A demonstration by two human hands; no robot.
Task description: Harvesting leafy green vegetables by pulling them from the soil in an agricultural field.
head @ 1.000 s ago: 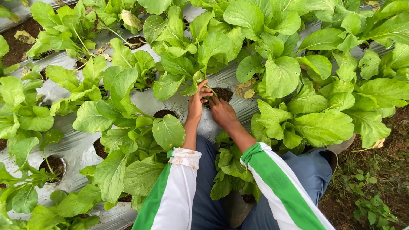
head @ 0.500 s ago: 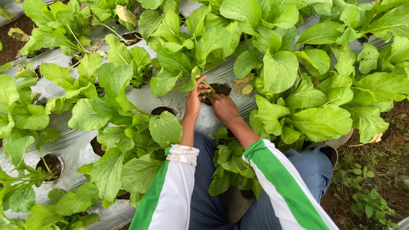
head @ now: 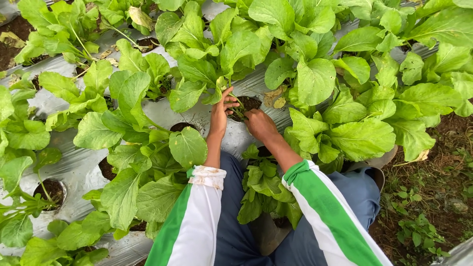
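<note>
your left hand (head: pixel 222 109) fingers curled round leafy green stems (head: pixel 235 101) at planting hole (head: pixel 246 104) | your right hand (head: pixel 259 124) just beside it, fingers tucked at hole rim, grip unclear | silver plastic mulch (head: pixel 64 170) under both | loose leafy bunch (head: pixel 266 184) below your wrists, on lap

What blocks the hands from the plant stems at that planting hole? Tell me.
Nothing visible blocks them. The left hand and right hand are already at the stems over the planting hole. Broad leaves overhang the spot from above, and the fingertips' grip is partly hidden.
</note>
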